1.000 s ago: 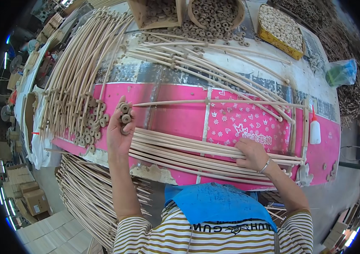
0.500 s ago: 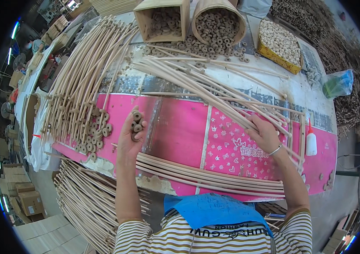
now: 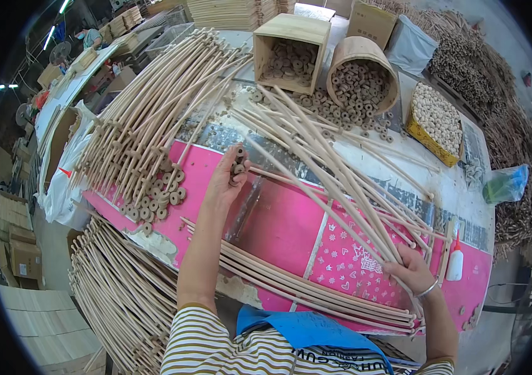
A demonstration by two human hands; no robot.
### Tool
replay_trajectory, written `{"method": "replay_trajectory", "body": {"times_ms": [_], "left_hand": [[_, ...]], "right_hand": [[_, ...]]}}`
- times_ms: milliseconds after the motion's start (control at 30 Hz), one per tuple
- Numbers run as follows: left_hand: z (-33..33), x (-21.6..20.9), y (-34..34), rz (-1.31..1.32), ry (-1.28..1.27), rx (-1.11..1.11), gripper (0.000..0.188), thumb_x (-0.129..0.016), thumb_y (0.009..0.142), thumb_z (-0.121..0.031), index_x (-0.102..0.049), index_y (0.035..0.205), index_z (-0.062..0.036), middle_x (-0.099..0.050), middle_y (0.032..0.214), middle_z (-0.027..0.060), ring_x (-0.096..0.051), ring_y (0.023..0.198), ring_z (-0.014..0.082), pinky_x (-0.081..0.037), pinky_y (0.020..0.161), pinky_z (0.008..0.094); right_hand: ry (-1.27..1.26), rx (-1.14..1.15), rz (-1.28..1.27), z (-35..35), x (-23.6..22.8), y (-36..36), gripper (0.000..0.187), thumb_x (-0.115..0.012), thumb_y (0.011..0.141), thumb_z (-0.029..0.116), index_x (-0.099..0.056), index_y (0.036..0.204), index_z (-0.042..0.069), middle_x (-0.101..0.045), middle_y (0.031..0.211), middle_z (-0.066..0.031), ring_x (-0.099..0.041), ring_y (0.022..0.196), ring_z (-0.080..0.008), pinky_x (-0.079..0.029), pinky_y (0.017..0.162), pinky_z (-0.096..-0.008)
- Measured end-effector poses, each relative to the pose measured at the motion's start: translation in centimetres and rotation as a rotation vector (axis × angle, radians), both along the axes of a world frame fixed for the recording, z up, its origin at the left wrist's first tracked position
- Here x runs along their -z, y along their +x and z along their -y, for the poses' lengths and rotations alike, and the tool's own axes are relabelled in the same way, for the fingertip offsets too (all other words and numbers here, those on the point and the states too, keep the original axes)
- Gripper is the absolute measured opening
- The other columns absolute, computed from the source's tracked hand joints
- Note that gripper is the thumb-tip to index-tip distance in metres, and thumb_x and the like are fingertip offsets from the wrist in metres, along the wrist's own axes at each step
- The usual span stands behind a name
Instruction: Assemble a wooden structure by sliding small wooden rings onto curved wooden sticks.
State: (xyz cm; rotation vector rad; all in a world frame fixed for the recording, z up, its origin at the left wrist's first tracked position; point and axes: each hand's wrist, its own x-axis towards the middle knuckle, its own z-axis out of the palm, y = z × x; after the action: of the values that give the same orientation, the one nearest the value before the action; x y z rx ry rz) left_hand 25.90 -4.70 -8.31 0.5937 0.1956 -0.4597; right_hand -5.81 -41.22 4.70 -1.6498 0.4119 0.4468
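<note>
Several small brown wooden rings (image 3: pixel 238 165) are stacked in the curled fingers of my left hand (image 3: pixel 219 184), raised over the pink sheet (image 3: pixel 278 215). My right hand (image 3: pixel 411 270) grips a bundle of long pale wooden sticks (image 3: pixel 341 178) near their right ends. The bundle fans out toward the far left, passing over other loose sticks (image 3: pixel 397 167) on the table. Along the near edge, a row of sticks (image 3: pixel 316 289) lies side by side. To the left is a big pile of sticks (image 3: pixel 147 106) with rings on their near ends, beside a heap of loose rings (image 3: pixel 159 200).
At the back, a square wooden box (image 3: pixel 259 59) and a round wooden tub (image 3: pixel 383 59) lie tipped, spilling rings. A yellow box of pale beads (image 3: pixel 437 119) stands right of them. A white glue bottle (image 3: pixel 456 262) is near the right edge. More sticks (image 3: pixel 122 281) lie below the table at left.
My right hand has drawn the sticks nearer and turned them, so their far ends point more away from me and spread apart. My left hand still holds the rings. The view has shifted.
</note>
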Motion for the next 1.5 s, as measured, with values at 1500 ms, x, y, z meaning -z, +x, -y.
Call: {"method": "replay_trajectory", "body": {"times_ms": [1500], "left_hand": [[1.3, -2.9, -0.9, 0.169, 0.338, 0.148, 0.031, -0.067, 0.1, -0.032, -0.069, 0.112, -0.004, -0.067, 0.085, 0.0017, -0.062, 0.069, 0.0088, -0.035, 0.043, 0.0164]], "right_hand": [[-0.161, -0.123, 0.195, -2.0, 1.1, 4.0, 0.028, -0.07, 0.093, 0.012, -0.062, 0.118, 0.0, -0.063, 0.081, -0.0006, -0.058, 0.067, -0.0063, -0.048, 0.058, -0.0236]]}}
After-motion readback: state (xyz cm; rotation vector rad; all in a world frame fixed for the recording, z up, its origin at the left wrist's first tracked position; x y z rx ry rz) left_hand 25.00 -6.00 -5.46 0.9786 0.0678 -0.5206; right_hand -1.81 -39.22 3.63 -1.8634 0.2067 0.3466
